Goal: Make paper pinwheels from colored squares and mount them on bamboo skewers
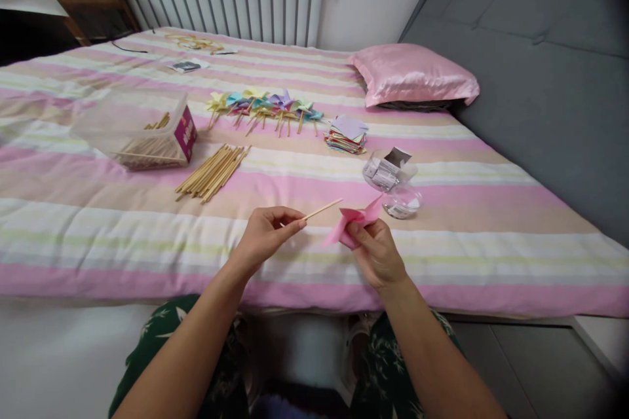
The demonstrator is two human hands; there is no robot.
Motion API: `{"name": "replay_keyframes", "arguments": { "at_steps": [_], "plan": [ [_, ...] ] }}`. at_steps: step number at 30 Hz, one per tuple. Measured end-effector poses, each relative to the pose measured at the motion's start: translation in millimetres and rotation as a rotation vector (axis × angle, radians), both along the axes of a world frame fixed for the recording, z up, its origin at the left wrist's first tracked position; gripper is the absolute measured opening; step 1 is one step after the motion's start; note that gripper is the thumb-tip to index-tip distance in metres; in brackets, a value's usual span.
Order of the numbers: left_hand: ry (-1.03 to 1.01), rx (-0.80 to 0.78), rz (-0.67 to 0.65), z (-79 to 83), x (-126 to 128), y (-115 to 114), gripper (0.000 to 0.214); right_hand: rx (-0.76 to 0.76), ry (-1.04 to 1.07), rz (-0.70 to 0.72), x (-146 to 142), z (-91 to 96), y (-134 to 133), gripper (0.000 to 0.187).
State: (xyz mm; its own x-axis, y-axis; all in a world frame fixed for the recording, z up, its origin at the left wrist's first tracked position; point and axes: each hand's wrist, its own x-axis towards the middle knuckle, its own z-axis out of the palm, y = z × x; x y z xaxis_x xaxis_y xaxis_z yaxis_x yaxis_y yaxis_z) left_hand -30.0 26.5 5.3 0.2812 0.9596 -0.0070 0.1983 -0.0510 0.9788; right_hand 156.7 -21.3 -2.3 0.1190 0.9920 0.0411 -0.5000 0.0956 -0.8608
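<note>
In the head view, you sit or stand at the edge of a bed (289,173), both hands over its striped cover. Your left hand (270,230) has thumb and fingertips pinched together on one end of a stick (324,209), which slants up to the right. Your right hand (379,252) is clamped on a pink pinwheel (354,221), thumb on the near side; the fingers behind it are partly hidden. The stick's free tip is just beside the pinwheel's upper left; you cannot tell whether they touch.

Beyond your left hand lies a pile of sticks (213,173), and left of that a clear box (185,132) with more sticks inside. Further back, finished pinwheels (265,105) lie in a row. To their right is a paper stack (346,134). Two clear tubs (382,173) (403,201) stand near your right hand, and a pillow (415,75) lies behind.
</note>
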Motion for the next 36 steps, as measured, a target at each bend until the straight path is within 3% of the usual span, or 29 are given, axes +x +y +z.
{"name": "replay_keyframes", "arguments": {
  "at_steps": [8,12,17,27,36],
  "plan": [
    [-0.22,-0.156,-0.104,1.3,-1,-3,0.022,0.264,-0.443,-0.01,1,-1.2,-4,0.004],
    [-0.209,-0.159,-0.167,3.0,-3,-3,0.02,0.444,-0.609,-0.155,2,1.2,-3,0.006],
    [-0.216,-0.172,-0.192,2.8,-3,-3,0.018,0.514,-0.778,-0.292,2,3.9,-5,0.007],
    [-0.217,-0.182,-0.148,6.4,-2,-2,0.02,0.528,-0.823,-0.38,-1,6.9,-11,0.015],
    [-0.197,-0.148,-0.207,10.7,-4,-4,0.015,0.515,-0.776,-0.382,-2,5.0,-12,0.019]
  ]
}}
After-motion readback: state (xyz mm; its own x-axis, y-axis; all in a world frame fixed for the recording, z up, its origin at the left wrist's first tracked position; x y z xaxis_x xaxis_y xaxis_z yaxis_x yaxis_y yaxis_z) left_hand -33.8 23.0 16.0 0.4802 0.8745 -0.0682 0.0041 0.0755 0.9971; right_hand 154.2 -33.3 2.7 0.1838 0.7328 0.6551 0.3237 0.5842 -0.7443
